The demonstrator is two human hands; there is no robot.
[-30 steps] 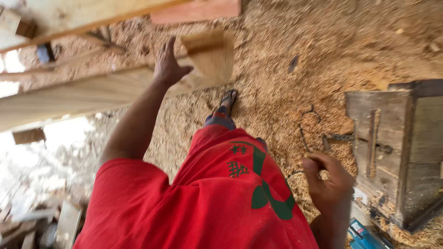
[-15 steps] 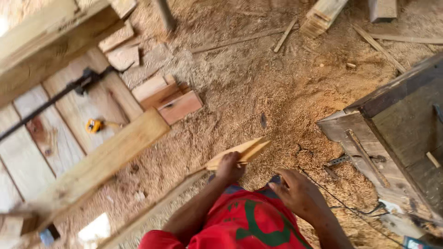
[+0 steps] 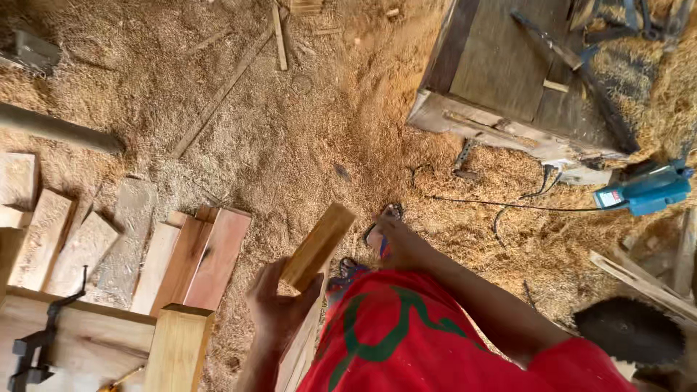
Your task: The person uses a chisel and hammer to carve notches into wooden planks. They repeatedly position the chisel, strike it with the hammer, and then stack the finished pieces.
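My left hand [image 3: 279, 308] is closed around the lower end of a short pale wooden block [image 3: 319, 245], which tilts up to the right in front of my red shirt. My right hand [image 3: 398, 243] hangs empty and loosely open to the right of the block, above my sandalled feet [image 3: 381, 231] on the sawdust floor. A longer plank [image 3: 299, 348] runs down beneath my left hand, partly hidden by the arm and the shirt.
Several flat boards [image 3: 185, 258] lie on the sawdust at left. A workbench edge with a black clamp [image 3: 33, 352] is at lower left. A wooden cabinet [image 3: 508, 80] stands upper right, beside a blue power tool [image 3: 646, 190] with its cable. A round saw blade [image 3: 628, 330] lies lower right.
My left hand came off the long beam, took a short block and has raised it in front of me. The view has swung over the floor, and my right hand has stayed empty.
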